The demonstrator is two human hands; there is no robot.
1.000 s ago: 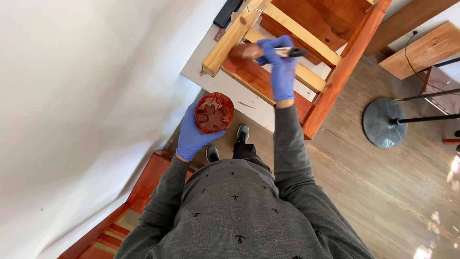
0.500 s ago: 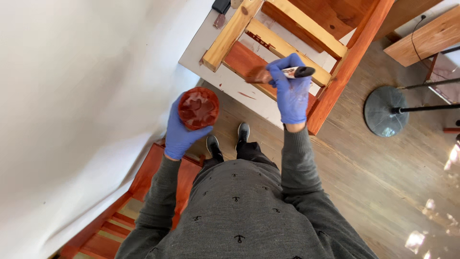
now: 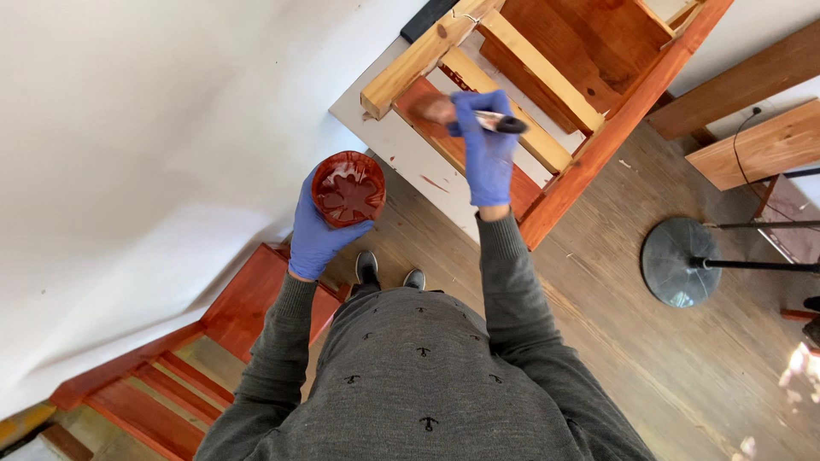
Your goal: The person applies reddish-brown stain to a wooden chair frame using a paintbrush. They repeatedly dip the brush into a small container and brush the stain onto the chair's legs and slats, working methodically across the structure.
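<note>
My left hand (image 3: 318,230), in a blue glove, holds a small round cup of reddish-brown stain (image 3: 348,189) from below, at chest height. My right hand (image 3: 485,149), also gloved, grips a paintbrush (image 3: 478,118) with a dark handle. The brush's bristles rest on a red-stained board of a wooden frame (image 3: 547,111) lying in front of me. Some slats of the frame are bare pale wood, others are stained reddish.
A pale sheet (image 3: 401,145) lies under the frame on the wooden floor. A white wall fills the left side. Red-stained stair steps (image 3: 213,341) sit lower left. A round metal stand base (image 3: 679,260) and wooden planks (image 3: 760,145) are at the right.
My right hand has carried the brush left onto the stained board. My left hand with the cup has barely moved.
</note>
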